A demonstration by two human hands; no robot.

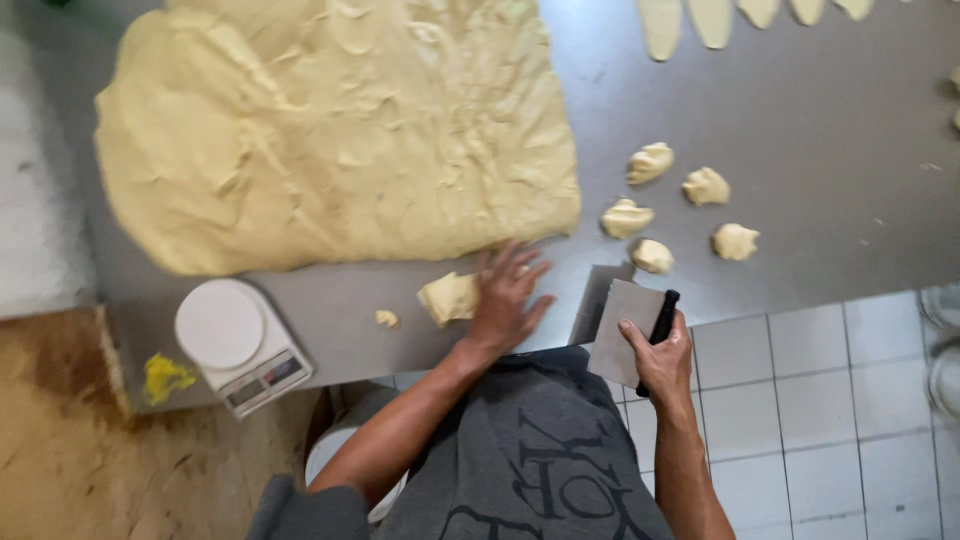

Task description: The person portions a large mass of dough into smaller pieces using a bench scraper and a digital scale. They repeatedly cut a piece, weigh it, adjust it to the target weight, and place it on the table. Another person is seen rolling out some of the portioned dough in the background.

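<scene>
Holding a metal scraper (628,333) by its black handle at lower right, the right hand (664,352) waits off the steel table (820,130). Left hand (507,297) lies flat, fingers spread, touching a cut dough lump (450,297) at centre. This looks like portioning; next probably means weighing on the white scale (240,343), lower left. Small dough pieces (650,160) sit further right, the big dough sheet (335,130) beyond.

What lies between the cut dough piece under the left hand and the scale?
Only a small dough scrap on the steel table. It sits between the dough piece under the left hand and the scale.
</scene>
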